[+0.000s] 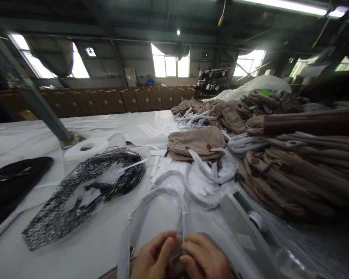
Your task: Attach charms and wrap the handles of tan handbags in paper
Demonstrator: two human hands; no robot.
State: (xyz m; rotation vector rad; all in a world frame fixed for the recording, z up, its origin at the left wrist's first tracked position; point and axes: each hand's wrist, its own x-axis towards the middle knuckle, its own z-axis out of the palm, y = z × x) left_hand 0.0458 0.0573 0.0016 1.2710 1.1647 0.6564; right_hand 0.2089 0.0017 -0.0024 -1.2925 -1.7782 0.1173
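Note:
A tan bag (112, 273) lies at the bottom edge, mostly hidden under my hands. Its handles (125, 236), wrapped in white, loop up and away across the table. My left hand (154, 255) is closed, thumb pressed to fingers, just left of the point where one handle comes down; what it pinches is hidden. Closed against that same handle end, my right hand (205, 254) has its fingertips bent around the white wrapping. Beyond them, a second tan bag (196, 143) with brown tabs rests on the table, its wrapped handles spread toward me.
White paper covers the table (99, 232). A black-and-white patterned bag (75, 193) and a tape roll (87, 148) lie left, near a metal post (40, 93). A grey dispenser-like box (244, 228) and stacked tan bags (302, 178) stand right. Cartons (128, 100) line the back.

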